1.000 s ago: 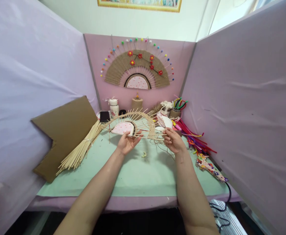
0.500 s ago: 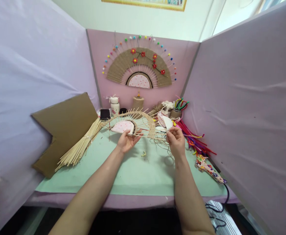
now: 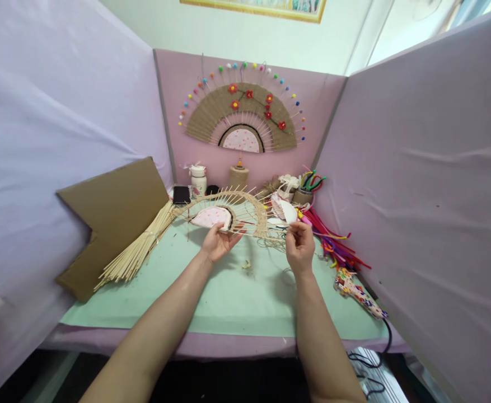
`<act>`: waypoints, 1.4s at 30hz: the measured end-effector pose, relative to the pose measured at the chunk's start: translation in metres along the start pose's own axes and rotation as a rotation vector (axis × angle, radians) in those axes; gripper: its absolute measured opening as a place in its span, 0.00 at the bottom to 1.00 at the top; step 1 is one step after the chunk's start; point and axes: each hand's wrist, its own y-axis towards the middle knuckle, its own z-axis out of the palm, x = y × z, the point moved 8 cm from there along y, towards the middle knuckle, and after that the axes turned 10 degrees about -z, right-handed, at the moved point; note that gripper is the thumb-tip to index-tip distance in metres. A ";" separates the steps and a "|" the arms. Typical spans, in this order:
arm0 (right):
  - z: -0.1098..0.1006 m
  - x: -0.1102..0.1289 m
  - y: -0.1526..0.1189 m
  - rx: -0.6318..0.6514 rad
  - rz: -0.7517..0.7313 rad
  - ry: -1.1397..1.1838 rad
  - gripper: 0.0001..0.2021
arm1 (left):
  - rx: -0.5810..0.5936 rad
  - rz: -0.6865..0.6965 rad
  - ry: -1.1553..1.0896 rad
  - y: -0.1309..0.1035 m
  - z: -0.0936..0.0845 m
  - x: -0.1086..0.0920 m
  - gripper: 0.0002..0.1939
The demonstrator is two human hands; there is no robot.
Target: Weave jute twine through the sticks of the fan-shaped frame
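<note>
A half-made fan point(image 3: 261, 224) of thin wooden sticks, with a woven jute twine band, is held above the table. Its half-round base point(image 3: 211, 216) is covered in pink dotted cloth with a dark rim. My left hand point(image 3: 218, 243) grips the fan from below, near that base, fingers closed round the lower sticks. At the right, beside the stick tips, my right hand point(image 3: 300, 246) is closed in a pinch, apparently on the jute twine; its fingers hide most of it. Loose twine point(image 3: 272, 244) hangs in thin loops below the fan's right end.
A finished fan point(image 3: 241, 109) with red flowers hangs on the back panel. To the left lie bundled sticks point(image 3: 134, 254) and brown cardboard point(image 3: 115, 207). A twine spool point(image 3: 239, 177) and white bottle point(image 3: 198, 182) stand behind. Pipe cleaners point(image 3: 335, 240) and a patterned glue gun point(image 3: 360, 294) lie right.
My right hand has shifted slightly, and the loops of twine beneath it look smaller. My left hand and the fan stay nearly in place. The view has moved slightly.
</note>
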 end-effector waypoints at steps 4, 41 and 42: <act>-0.002 0.006 -0.004 -0.035 -0.061 -0.007 0.11 | -0.002 0.001 -0.002 0.000 0.000 0.000 0.28; 0.050 -0.041 -0.024 0.220 0.426 0.108 0.14 | 0.226 0.001 0.148 -0.001 0.016 0.006 0.25; 0.047 -0.045 -0.023 0.240 0.430 0.065 0.15 | 0.212 0.023 0.150 0.001 0.015 0.003 0.25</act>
